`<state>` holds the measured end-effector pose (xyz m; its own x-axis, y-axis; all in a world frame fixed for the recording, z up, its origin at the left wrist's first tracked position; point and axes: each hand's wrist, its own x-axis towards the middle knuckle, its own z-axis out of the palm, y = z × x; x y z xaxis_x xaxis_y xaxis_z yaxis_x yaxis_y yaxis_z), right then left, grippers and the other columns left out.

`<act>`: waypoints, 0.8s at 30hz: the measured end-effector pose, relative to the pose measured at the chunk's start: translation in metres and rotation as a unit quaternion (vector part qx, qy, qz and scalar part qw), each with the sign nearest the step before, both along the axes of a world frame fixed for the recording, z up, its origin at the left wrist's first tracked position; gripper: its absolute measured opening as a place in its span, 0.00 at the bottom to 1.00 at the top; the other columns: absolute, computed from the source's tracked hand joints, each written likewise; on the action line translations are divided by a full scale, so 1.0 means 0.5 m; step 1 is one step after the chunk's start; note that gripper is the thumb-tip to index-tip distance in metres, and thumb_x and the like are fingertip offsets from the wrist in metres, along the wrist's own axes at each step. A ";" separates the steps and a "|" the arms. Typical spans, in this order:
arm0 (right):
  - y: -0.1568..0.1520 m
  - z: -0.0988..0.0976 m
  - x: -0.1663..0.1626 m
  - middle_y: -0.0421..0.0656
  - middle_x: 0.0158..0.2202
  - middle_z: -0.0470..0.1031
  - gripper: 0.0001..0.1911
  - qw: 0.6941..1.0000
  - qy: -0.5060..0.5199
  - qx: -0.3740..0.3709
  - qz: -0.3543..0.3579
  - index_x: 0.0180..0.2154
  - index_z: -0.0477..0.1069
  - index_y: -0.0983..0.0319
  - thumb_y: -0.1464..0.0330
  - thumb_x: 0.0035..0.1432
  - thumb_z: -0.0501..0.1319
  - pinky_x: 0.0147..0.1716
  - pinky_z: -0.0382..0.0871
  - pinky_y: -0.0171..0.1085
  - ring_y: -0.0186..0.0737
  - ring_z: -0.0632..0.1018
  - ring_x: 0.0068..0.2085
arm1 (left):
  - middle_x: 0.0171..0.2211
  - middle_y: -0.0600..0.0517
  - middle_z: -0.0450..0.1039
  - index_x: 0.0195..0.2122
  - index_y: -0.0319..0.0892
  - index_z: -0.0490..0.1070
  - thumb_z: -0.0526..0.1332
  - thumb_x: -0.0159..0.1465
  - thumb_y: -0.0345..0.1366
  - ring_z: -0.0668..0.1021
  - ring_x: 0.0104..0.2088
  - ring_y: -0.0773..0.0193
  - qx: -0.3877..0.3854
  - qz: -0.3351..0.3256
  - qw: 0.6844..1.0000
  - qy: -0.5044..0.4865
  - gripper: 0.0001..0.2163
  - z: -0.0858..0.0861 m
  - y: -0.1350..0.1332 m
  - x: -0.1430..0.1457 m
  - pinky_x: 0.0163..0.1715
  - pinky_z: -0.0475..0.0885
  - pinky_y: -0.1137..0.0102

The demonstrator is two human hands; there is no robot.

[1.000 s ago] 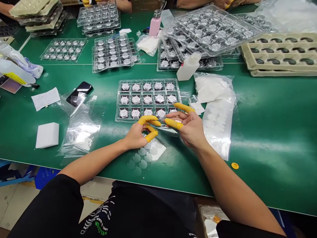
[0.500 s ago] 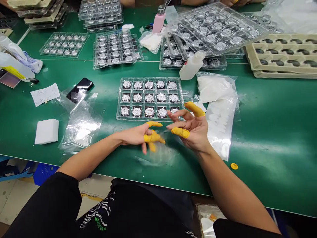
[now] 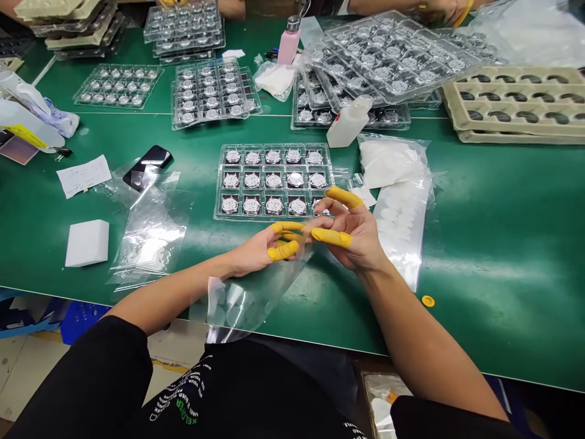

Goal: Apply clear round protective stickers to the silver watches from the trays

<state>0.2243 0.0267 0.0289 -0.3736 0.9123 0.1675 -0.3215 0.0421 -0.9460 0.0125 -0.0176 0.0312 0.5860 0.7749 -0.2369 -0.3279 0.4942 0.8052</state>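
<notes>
1. A green rubber-topped worktop (image 3: 493, 244) spans the view, with a co-worker's hand (image 3: 439, 9) at its far side, well beyond the fingers.
2. Far ahead and right of the fingers stand stacked beige moulded-pulp trays (image 3: 516, 110) and overlapping clear plastic trays of round silver watch cases (image 3: 393, 61).
3. Just ahead of the fingers lies a rectangular clear plastic blister tray (image 3: 274, 146), holding 15 round silver watch cases in 3 rows of 5.
4. Right of the fingers lies a translucent plastic bag of white round pads (image 3: 400, 207); left of them, a white foam block (image 3: 86, 244) sits near a black smartphone (image 3: 147, 160).
5. A thin clear plastic film sheet (image 3: 237, 305) with pale round discs runs from the fingers down and left, its long axis slanting to the worktop's near edge and past it, above the person's black printed shirt (image 3: 196, 390).
6. The left hand (image 3: 258, 253) is nearer the sheet, its yellow-capped fingers (image 3: 283, 250) closed narrowly on the sheet's upper end.
7. The right hand (image 3: 356, 238) is just beside it, its yellow-capped fingers (image 3: 331, 238) bent and partly spread; whether they grip the sheet cannot be told.
</notes>
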 end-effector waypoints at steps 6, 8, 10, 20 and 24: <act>0.000 -0.003 -0.005 0.31 0.38 0.72 0.31 0.998 0.040 0.028 0.027 0.50 0.75 0.39 0.63 0.45 0.80 0.60 0.73 0.57 0.28 0.78 0.25 | 0.58 0.37 0.71 0.69 0.50 0.52 0.78 0.53 0.46 0.84 0.40 0.58 -0.044 -0.058 0.997 -0.022 0.47 0.004 -0.007 -0.001 0.42 0.79 0.58; 0.003 -0.010 -0.008 0.31 0.37 0.71 0.30 0.997 0.055 0.033 0.032 0.50 0.76 0.39 0.62 0.45 0.79 0.61 0.72 0.59 0.26 0.74 0.22 | 0.49 0.42 0.75 0.69 0.48 0.51 0.79 0.52 0.41 0.82 0.32 0.65 -0.028 -0.054 0.998 0.003 0.48 0.003 -0.011 0.003 0.36 0.78 0.64; 0.005 -0.015 -0.012 0.31 0.37 0.71 0.30 0.997 0.066 0.028 0.034 0.50 0.77 0.41 0.62 0.45 0.79 0.59 0.73 0.58 0.24 0.72 0.20 | 0.41 0.48 0.77 0.68 0.45 0.52 0.78 0.53 0.37 0.80 0.29 0.67 -0.021 -0.032 0.999 0.015 0.46 0.003 -0.013 0.008 0.33 0.77 0.67; 0.000 -0.006 -0.018 0.31 0.32 0.70 0.29 0.999 0.040 -0.008 -0.009 0.46 0.77 0.47 0.60 0.40 0.81 0.47 0.81 0.52 0.26 0.71 0.20 | 0.47 0.47 0.73 0.66 0.47 0.54 0.75 0.56 0.41 0.80 0.36 0.65 0.057 0.009 0.996 0.060 0.41 -0.018 -0.020 0.016 0.41 0.76 0.62; -0.002 0.032 0.014 0.36 0.36 0.74 0.28 0.997 -0.044 -0.044 -0.054 0.45 0.78 0.48 0.61 0.40 0.80 0.35 0.82 0.45 0.34 0.79 0.26 | 0.60 0.41 0.65 0.65 0.50 0.55 0.72 0.58 0.52 0.75 0.55 0.56 0.158 0.110 0.973 0.130 0.39 -0.024 -0.012 0.010 0.57 0.70 0.58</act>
